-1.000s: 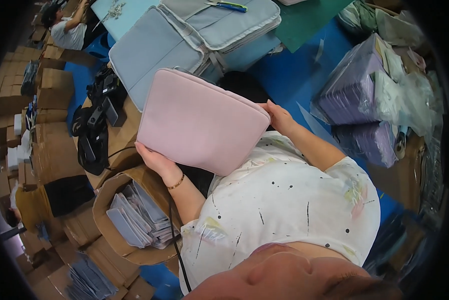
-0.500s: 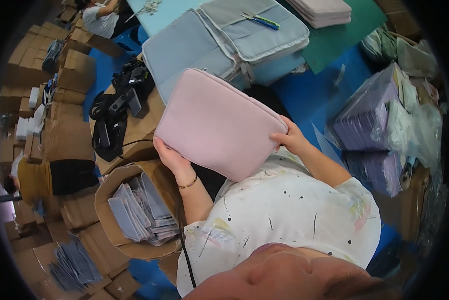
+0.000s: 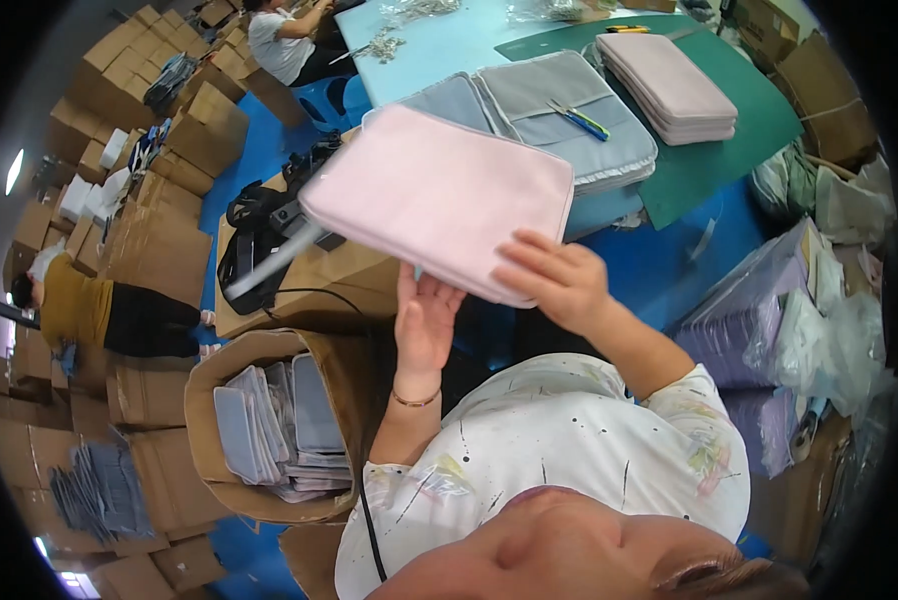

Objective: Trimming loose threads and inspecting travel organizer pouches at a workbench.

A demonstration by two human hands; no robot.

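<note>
A pink zippered laptop sleeve (image 3: pixel 439 195) is held tilted in front of me, above my lap. My right hand (image 3: pixel 559 280) grips its lower right corner, fingers spread over the top face and thumb hidden. Below the lower edge is my left hand (image 3: pixel 429 325), palm up with fingers stretched out; the fingertips reach the edge, and how firmly they touch it I cannot tell. From the sleeve's left end a pale strip (image 3: pixel 279 265) sticks out, smeared by motion. Behind the sleeve lie grey-blue padded cases (image 3: pixel 559 95) with blue-handled snips (image 3: pixel 581 120) on top.
A stack of pink sleeves (image 3: pixel 669 85) rests on a green mat (image 3: pixel 764 125). At my left stands an open carton (image 3: pixel 209 450) of grey sleeves. Black gear with cables (image 3: pixel 254 240) lies on cardboard. Wrapped purple stacks (image 3: pixel 739 310) stand right. Two other people are at the left.
The pink sleeve has moved up and turned flatter. My left hand has shifted from its left corner to beneath the lower edge. The right fingers now lie over its face. The view has shifted.
</note>
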